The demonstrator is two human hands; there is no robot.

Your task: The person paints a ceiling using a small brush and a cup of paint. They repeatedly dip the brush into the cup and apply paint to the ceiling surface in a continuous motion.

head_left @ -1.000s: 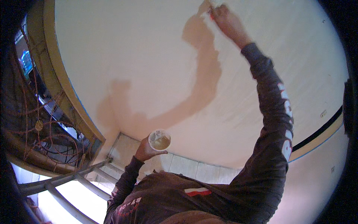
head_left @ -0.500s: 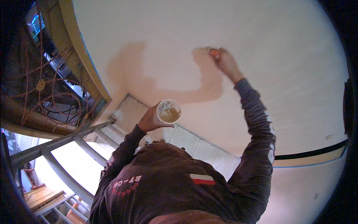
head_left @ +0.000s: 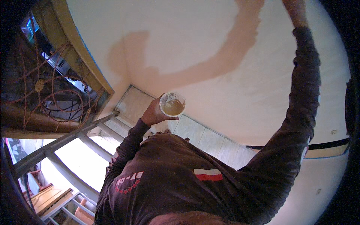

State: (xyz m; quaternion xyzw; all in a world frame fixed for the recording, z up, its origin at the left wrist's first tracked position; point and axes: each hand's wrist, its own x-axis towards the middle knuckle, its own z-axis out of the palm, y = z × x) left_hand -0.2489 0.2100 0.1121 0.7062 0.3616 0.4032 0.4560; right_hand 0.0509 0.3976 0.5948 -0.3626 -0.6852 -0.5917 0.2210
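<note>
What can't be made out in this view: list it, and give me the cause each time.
Right hand, head view: nearly all cut off by the top edge, so its grip and anything in it are unseen.
Left hand, head view: some fingers hidden behind the cup.
Contents, head view: too blurred to identify.
Blue thing behind the grille, head view: too small.

The cup [head_left: 172, 105] sits in our left hand [head_left: 153, 113], right of the ladder [head_left: 62, 146]; the wall [head_left: 187, 41] stands before us.
</note>
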